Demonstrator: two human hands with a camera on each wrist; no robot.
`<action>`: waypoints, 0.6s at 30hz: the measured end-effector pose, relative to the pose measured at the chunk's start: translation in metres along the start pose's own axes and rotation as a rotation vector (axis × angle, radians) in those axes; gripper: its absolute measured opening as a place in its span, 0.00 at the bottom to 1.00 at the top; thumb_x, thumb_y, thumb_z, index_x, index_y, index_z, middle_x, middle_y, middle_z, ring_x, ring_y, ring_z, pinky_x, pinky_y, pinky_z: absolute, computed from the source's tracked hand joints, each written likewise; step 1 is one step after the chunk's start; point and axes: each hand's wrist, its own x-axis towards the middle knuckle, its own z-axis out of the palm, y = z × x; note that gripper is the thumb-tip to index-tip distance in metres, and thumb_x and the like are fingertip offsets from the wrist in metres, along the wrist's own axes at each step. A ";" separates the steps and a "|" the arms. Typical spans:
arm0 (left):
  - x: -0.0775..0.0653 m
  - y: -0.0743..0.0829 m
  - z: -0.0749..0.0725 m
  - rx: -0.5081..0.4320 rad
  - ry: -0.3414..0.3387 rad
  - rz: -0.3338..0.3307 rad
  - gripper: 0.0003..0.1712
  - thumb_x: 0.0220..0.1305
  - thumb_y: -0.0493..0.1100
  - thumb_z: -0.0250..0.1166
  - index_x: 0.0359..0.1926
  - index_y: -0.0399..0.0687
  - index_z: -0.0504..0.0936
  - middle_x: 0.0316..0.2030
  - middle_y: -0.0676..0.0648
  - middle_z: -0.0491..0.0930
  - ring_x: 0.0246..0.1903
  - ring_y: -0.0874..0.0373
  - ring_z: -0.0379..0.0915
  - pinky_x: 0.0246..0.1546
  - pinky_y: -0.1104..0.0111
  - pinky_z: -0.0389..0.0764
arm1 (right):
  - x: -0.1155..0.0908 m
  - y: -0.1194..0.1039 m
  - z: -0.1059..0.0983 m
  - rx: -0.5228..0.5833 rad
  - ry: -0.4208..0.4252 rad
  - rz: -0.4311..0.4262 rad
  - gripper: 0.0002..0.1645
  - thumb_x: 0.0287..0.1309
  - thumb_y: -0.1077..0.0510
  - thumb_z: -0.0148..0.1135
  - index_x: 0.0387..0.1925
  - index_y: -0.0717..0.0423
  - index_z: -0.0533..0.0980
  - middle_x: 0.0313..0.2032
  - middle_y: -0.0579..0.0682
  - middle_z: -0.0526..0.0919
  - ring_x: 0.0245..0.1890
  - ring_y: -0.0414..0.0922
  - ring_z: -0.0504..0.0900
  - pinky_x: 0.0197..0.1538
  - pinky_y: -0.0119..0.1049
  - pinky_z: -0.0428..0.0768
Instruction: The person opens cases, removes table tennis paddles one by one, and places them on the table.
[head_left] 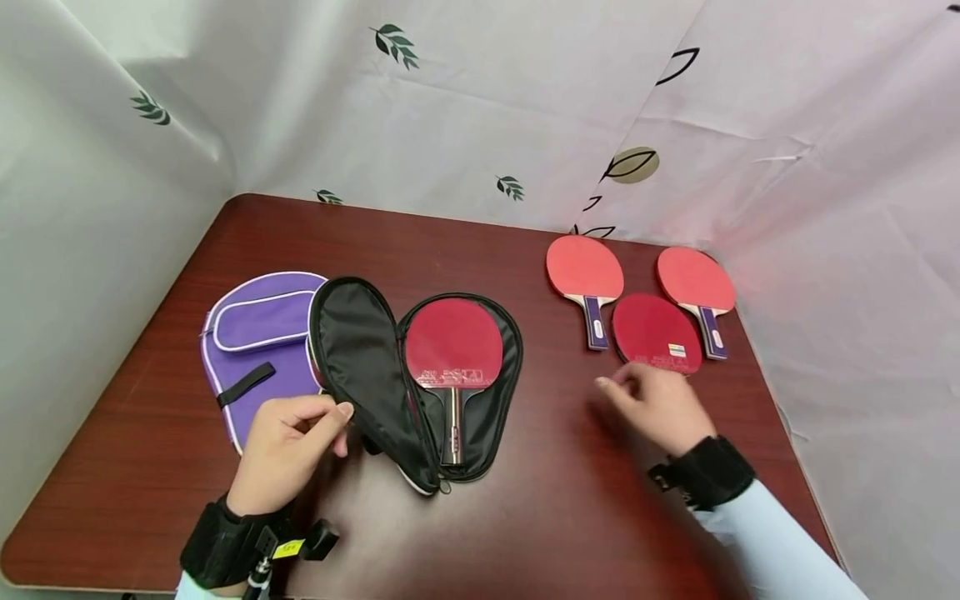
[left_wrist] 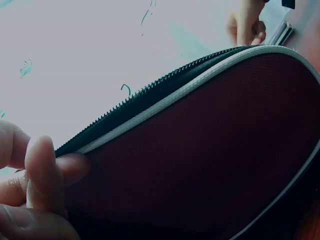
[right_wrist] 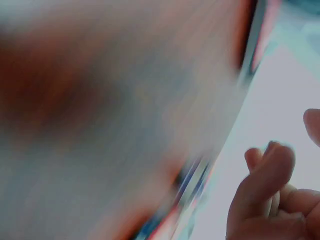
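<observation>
A black-lined bat case (head_left: pixel 367 350) lies unzipped, its flap folded out to the left. Inside its right half rests a table tennis bat (head_left: pixel 453 342) with red rubber, handle toward me. My left hand (head_left: pixel 288 446) pinches the flap's lower left edge between thumb and fingers. In the left wrist view the flap's dark red outer side (left_wrist: pixel 200 140) shows white piping and a zip. Over the table at the right, my right hand (head_left: pixel 660 404) hovers with loosely curled fingers, holding nothing. Just beyond it lies a dark red bat (head_left: pixel 648 329), its handle hidden by the hand.
A purple bat case (head_left: pixel 262 321) with a black strap lies partly under the flap. Two lighter red bats, one nearer (head_left: pixel 585 267) and one by the right edge (head_left: pixel 696 279), lie at the back right. Behind the brown table (head_left: pixel 337 233) hangs a pale leaf-patterned cloth (head_left: pixel 450 108).
</observation>
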 end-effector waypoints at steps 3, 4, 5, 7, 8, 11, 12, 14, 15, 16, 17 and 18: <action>0.001 -0.001 0.003 -0.016 -0.014 0.028 0.29 0.72 0.29 0.69 0.17 0.63 0.80 0.13 0.61 0.74 0.12 0.66 0.59 0.13 0.72 0.59 | 0.003 -0.042 0.018 0.104 -0.110 -0.130 0.15 0.72 0.46 0.74 0.31 0.47 0.83 0.22 0.37 0.76 0.23 0.38 0.74 0.32 0.37 0.76; 0.001 -0.001 0.003 -0.019 -0.019 0.033 0.29 0.72 0.29 0.69 0.17 0.63 0.81 0.14 0.61 0.75 0.13 0.66 0.59 0.13 0.72 0.60 | 0.004 -0.055 0.025 0.120 -0.142 -0.169 0.15 0.72 0.46 0.74 0.29 0.46 0.83 0.21 0.36 0.77 0.22 0.36 0.75 0.31 0.36 0.76; 0.000 -0.002 0.003 -0.020 -0.027 0.039 0.28 0.72 0.29 0.69 0.17 0.63 0.81 0.14 0.61 0.75 0.13 0.66 0.60 0.13 0.72 0.60 | 0.006 -0.068 0.032 0.129 -0.170 -0.205 0.16 0.72 0.46 0.74 0.28 0.44 0.82 0.20 0.34 0.77 0.22 0.34 0.75 0.30 0.35 0.76; 0.000 -0.001 0.004 -0.030 -0.043 0.054 0.28 0.73 0.29 0.68 0.18 0.62 0.82 0.15 0.61 0.76 0.13 0.65 0.62 0.14 0.71 0.62 | 0.009 -0.092 0.045 0.129 -0.205 -0.269 0.18 0.70 0.45 0.75 0.25 0.42 0.81 0.19 0.32 0.76 0.20 0.32 0.74 0.28 0.34 0.75; 0.000 -0.002 0.004 -0.037 -0.053 0.059 0.28 0.73 0.29 0.68 0.19 0.62 0.82 0.16 0.60 0.77 0.14 0.65 0.62 0.14 0.71 0.62 | 0.011 -0.102 0.051 0.121 -0.214 -0.297 0.18 0.70 0.45 0.76 0.24 0.42 0.80 0.18 0.31 0.75 0.20 0.31 0.73 0.28 0.33 0.75; -0.001 -0.001 0.005 -0.057 -0.075 0.072 0.27 0.74 0.29 0.67 0.19 0.62 0.83 0.17 0.60 0.78 0.14 0.65 0.63 0.14 0.71 0.63 | 0.018 -0.127 0.067 0.075 -0.241 -0.339 0.21 0.68 0.43 0.76 0.22 0.41 0.79 0.16 0.31 0.74 0.18 0.31 0.72 0.25 0.32 0.74; -0.001 -0.001 0.006 -0.064 -0.078 0.076 0.27 0.73 0.29 0.68 0.20 0.61 0.83 0.17 0.59 0.78 0.14 0.65 0.63 0.14 0.71 0.63 | 0.021 -0.134 0.071 0.053 -0.248 -0.344 0.23 0.68 0.42 0.76 0.21 0.42 0.78 0.15 0.32 0.72 0.17 0.32 0.71 0.25 0.32 0.73; -0.001 0.000 0.007 -0.076 -0.082 0.083 0.26 0.73 0.29 0.68 0.20 0.61 0.83 0.17 0.59 0.79 0.13 0.67 0.62 0.13 0.72 0.63 | 0.026 -0.145 0.079 0.011 -0.266 -0.338 0.27 0.69 0.40 0.75 0.17 0.43 0.76 0.13 0.34 0.70 0.15 0.34 0.69 0.22 0.33 0.70; -0.001 0.000 0.008 -0.079 -0.082 0.091 0.26 0.73 0.29 0.68 0.20 0.61 0.83 0.17 0.59 0.79 0.13 0.67 0.62 0.13 0.72 0.62 | 0.029 -0.149 0.082 -0.012 -0.275 -0.326 0.30 0.69 0.38 0.75 0.15 0.43 0.74 0.11 0.35 0.68 0.14 0.35 0.68 0.21 0.33 0.68; -0.001 0.001 0.009 -0.084 -0.081 0.097 0.26 0.73 0.29 0.68 0.20 0.61 0.83 0.17 0.59 0.79 0.13 0.68 0.62 0.13 0.72 0.62 | 0.030 -0.153 0.085 -0.032 -0.280 -0.315 0.33 0.69 0.37 0.74 0.13 0.44 0.72 0.10 0.36 0.66 0.13 0.36 0.68 0.20 0.34 0.66; -0.001 0.001 0.010 -0.088 -0.078 0.103 0.26 0.73 0.29 0.68 0.20 0.61 0.83 0.17 0.60 0.79 0.13 0.68 0.62 0.12 0.72 0.62 | 0.032 -0.156 0.087 -0.052 -0.283 -0.305 0.35 0.68 0.36 0.74 0.11 0.44 0.71 0.09 0.37 0.65 0.12 0.37 0.67 0.20 0.34 0.65; -0.001 0.002 0.010 -0.088 -0.075 0.110 0.26 0.72 0.29 0.69 0.20 0.61 0.83 0.17 0.61 0.79 0.13 0.68 0.61 0.12 0.72 0.61 | 0.033 -0.159 0.090 -0.068 -0.284 -0.297 0.37 0.68 0.35 0.74 0.10 0.44 0.70 0.08 0.37 0.63 0.11 0.38 0.67 0.19 0.35 0.64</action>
